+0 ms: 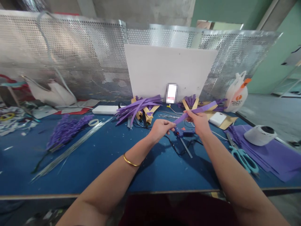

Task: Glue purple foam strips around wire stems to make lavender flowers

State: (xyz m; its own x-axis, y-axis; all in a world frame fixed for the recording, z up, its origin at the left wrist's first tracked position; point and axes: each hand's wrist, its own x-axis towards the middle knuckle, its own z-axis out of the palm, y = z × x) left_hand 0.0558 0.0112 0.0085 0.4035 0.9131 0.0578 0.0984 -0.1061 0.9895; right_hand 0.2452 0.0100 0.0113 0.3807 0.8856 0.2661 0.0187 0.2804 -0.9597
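Note:
A purple strip [181,119] stretches between my two hands above the blue table. My left hand [162,128] pinches its lower left end. Farther along, my right hand [197,121] grips the strip, and its free end [208,107] sticks out up and to the right. Just below my hands lies a dark blue glue gun [184,133] with a clear glue stick [186,148] in it and a black cord. A pile of purple strips [141,106] rests behind my left hand. Beside that pile are brown paper wraps [148,116]. Thin metal wires [168,115] lie behind my hands.
On the left lie purple flower stems [68,130], a bundle of wires [75,146] and a tape roll [93,122]. Scissors [244,158], purple sheets [272,153] and a white thread cone [260,135] occupy the right. A phone [171,93] leans against a white board [169,67].

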